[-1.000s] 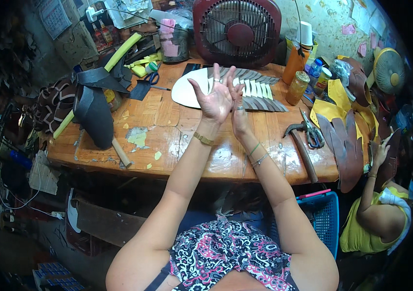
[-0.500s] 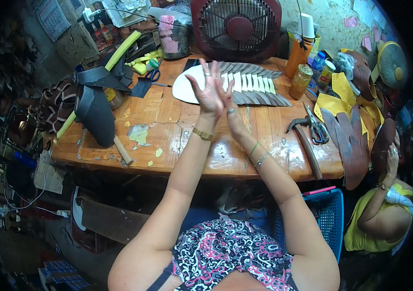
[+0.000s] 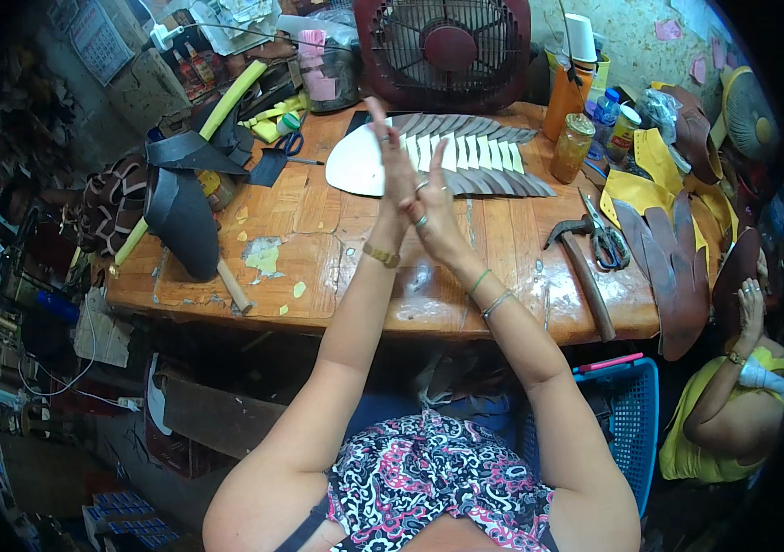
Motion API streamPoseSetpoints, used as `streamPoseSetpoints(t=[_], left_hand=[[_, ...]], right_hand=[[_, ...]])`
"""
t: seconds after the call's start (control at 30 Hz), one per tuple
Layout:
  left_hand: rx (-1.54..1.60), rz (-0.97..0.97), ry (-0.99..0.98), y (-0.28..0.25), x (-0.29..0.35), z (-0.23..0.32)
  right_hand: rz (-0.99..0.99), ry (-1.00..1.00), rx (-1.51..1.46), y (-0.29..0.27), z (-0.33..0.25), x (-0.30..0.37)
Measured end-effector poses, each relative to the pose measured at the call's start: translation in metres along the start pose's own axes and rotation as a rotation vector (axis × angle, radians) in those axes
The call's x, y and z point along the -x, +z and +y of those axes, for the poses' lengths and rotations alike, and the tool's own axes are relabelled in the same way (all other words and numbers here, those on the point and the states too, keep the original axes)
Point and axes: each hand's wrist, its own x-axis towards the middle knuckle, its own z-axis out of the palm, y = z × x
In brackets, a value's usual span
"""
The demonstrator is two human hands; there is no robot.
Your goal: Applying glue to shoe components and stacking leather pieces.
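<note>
Over the table's middle, my left hand point(image 3: 394, 175) is raised with its fingers stretched out and no object in it. The palm of my right hand point(image 3: 439, 216) presses against it, one digit pointing up and the others bent across the left hand's lower edge. Behind both hands lies a white rounded sheet point(image 3: 351, 164), partly covered by them. Grey sole-shaped pieces point(image 3: 502, 187) lie fanned in overlapping rows beside it, with pale yellow patches point(image 3: 476, 155) showing between the rows.
A hammer point(image 3: 587, 276) and scissors point(image 3: 607, 241) lie right on the wooden table point(image 3: 318, 276), near brown leather pieces point(image 3: 677, 276). A glass jar point(image 3: 573, 147) and box fan point(image 3: 447, 51) stand behind. Dark curved material point(image 3: 178, 216) sits left. A co-worker's hand point(image 3: 750, 308) touches brown material at right.
My right hand has slid against the left, its fingers now bending over the left hand's lower edge. The left hand has turned more edge-on. The view has shifted slightly.
</note>
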Motion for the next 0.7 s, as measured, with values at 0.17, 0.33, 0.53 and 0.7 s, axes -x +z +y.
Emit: streamPoseSetpoints(t=[0.17, 0.33, 0.53, 0.7], left_hand=[[-0.182, -0.073, 0.023, -0.052, 0.012, 0.016], [-0.365, -0.155, 0.043, 0.003, 0.010, 0.015], [-0.357, -0.211, 0.002, 0.015, 0.027, 0.023], [-0.129, -0.182, -0.100, 0.005, 0.026, 0.031]], right_hand=[[-0.207, -0.099, 0.195, 0.007, -0.024, 0.009], [-0.065, 0.037, 0.383, -0.018, -0.015, -0.002], [-0.083, 0.022, 0.208, -0.007, -0.010, 0.006], [-0.195, -0.111, 0.477, -0.002, -0.024, 0.004]])
